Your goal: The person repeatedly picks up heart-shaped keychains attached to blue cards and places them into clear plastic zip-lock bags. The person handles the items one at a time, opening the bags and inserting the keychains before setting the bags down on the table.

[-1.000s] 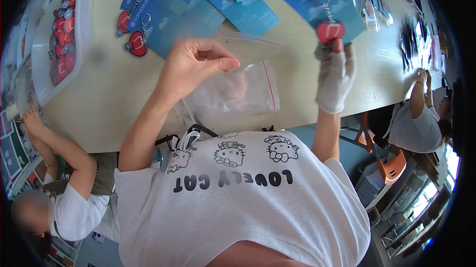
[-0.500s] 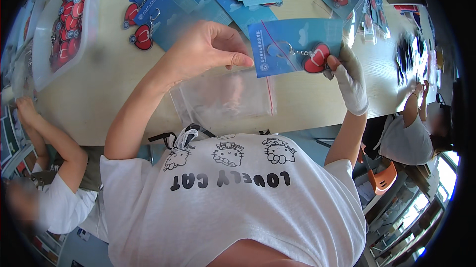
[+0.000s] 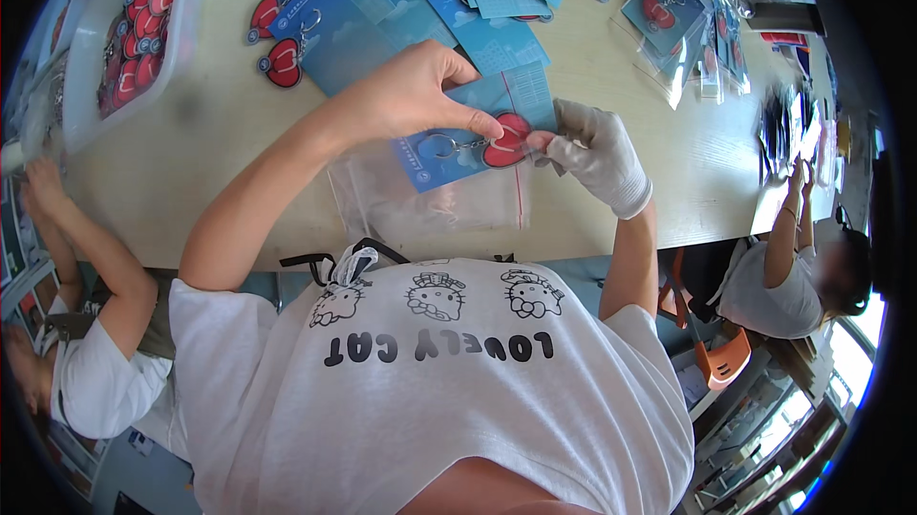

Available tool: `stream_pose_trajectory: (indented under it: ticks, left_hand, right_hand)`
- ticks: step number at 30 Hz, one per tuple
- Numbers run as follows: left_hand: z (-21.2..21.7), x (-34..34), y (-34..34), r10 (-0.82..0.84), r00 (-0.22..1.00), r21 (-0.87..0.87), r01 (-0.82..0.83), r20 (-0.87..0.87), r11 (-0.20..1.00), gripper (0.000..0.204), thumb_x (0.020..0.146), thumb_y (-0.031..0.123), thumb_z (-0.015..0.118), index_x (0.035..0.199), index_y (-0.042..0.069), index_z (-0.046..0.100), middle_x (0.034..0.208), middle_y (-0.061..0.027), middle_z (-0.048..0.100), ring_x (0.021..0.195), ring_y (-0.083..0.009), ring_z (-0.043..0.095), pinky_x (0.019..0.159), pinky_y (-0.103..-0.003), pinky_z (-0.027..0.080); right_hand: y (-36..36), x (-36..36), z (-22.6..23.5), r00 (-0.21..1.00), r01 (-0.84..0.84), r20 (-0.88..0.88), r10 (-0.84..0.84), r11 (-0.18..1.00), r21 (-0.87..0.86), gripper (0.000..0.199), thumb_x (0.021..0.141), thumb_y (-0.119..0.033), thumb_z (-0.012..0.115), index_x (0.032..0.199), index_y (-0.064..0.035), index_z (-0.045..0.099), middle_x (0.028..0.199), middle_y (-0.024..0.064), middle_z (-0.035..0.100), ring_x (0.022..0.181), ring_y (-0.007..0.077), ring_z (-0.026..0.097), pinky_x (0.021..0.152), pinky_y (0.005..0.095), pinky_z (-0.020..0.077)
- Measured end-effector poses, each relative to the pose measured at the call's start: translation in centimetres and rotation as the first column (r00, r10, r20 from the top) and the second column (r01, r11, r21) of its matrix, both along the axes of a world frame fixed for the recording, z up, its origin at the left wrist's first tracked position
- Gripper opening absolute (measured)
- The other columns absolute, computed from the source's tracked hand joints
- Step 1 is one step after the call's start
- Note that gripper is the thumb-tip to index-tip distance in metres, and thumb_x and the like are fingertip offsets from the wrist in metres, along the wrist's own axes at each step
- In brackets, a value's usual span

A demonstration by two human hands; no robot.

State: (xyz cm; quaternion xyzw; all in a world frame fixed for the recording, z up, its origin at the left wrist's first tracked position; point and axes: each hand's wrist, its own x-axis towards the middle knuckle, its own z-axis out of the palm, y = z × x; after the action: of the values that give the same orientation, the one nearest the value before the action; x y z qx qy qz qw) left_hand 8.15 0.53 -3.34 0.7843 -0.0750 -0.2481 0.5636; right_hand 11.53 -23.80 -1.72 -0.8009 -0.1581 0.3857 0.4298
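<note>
A blue printed card (image 3: 531, 95) hangs tilted between my hands above the table, and a keychain (image 3: 504, 152) with a red heart-shaped charm lies against its face. My bare left hand (image 3: 420, 95) pinches the card from above, its thumb pressing on the charm. White-gloved, with the thumb tip bare, my right hand (image 3: 600, 157) grips the right edge of the card beside the charm. A thin red line crosses the card's upper part; whether a clear bag covers it I cannot tell. Beneath my hands lie clear plastic bags (image 3: 411, 214) with a red seal line.
A translucent bin (image 3: 181, 56) of red keychains stands at the left. Blue cards (image 3: 334, 42) and loose keychains (image 3: 280, 63) spread across the back. Bagged cards (image 3: 669, 13) pile up at the back right. Other people (image 3: 115, 362) sit on both sides.
The card has come left and down, nearer the clear bags, and tilted. My left hand, formerly at its left edge, now presses the charm; my right hand moved inward with the card.
</note>
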Motion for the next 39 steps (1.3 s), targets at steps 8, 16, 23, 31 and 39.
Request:
stream_pose_trajectory:
  ticks: [8,16,23,31,39]
  left_hand:
    - [0.4,2.3,0.6,-0.219,0.965,-0.013,0.220,-0.143,0.975,0.023,0.073,0.018,0.079,0.079,-0.001,0.068,0.065,0.0021,0.062,0.054,-0.0043,0.046,0.049,-0.023,0.035]
    - [2.1,2.4,-1.2,-0.288,0.957,0.059,0.288,-0.019,0.956,0.051,0.072,0.016,0.078,0.109,0.005,0.044,0.061,-0.0023,0.055,0.055,-0.0087,0.044,0.052,-0.027,0.033]
    - [1.2,2.1,-2.7,-0.127,0.915,0.118,0.088,0.383,0.989,0.049,0.074,0.019,0.077,0.108,0.007,0.044,0.071,-0.0102,0.061,0.069,-0.0155,0.057,0.063,-0.030,0.044]
    - [3.3,12.4,-0.5,0.139,0.657,0.116,-0.329,0.741,0.937,0.046,0.081,0.038,0.070,0.101,-0.001,0.056,0.085,-0.0165,0.067,0.081,-0.0287,0.066,0.072,-0.035,0.051]
    - [-2.4,27.1,0.4,-0.123,0.786,0.653,-0.404,0.606,0.640,0.058,0.078,0.046,0.070,0.108,-0.002,0.059,0.109,-0.0224,0.060,0.106,-0.0352,0.056,0.091,-0.041,0.044]
  right_hand:
    - [1.0,-2.0,-1.2,0.976,0.219,-0.062,-0.211,0.952,0.213,0.006,0.080,0.005,0.063,0.085,0.0048,0.061,0.080,0.0048,0.066,0.080,0.0119,0.067,0.064,0.0234,0.0514]
    - [1.2,-2.7,-1.1,0.986,0.083,-0.158,-0.059,0.986,0.147,0.018,0.083,-0.001,0.064,0.100,0.0063,0.062,0.087,0.0055,0.066,0.075,0.0117,0.064,0.068,0.0222,0.0487]
    - [-0.6,-2.8,-0.9,0.987,0.151,-0.074,-0.140,0.971,0.184,0.024,0.084,-0.006,0.063,0.105,0.0053,0.061,0.091,0.0089,0.066,0.084,0.0131,0.061,0.075,0.0276,0.0483]
    - [-9.3,0.2,-1.2,0.641,0.652,0.144,-0.754,0.634,0.416,0.019,0.088,-0.005,0.052,0.101,0.0032,0.062,0.080,0.0022,0.062,0.071,0.0077,0.056,0.064,0.0213,0.0439]
    - [-7.5,5.5,-1.0,0.263,0.665,0.888,-0.376,0.738,0.116,0.023,0.077,-0.019,0.070,0.097,-0.0081,0.064,0.091,0.0101,0.066,0.084,0.0280,0.064,0.074,0.0377,0.0495]
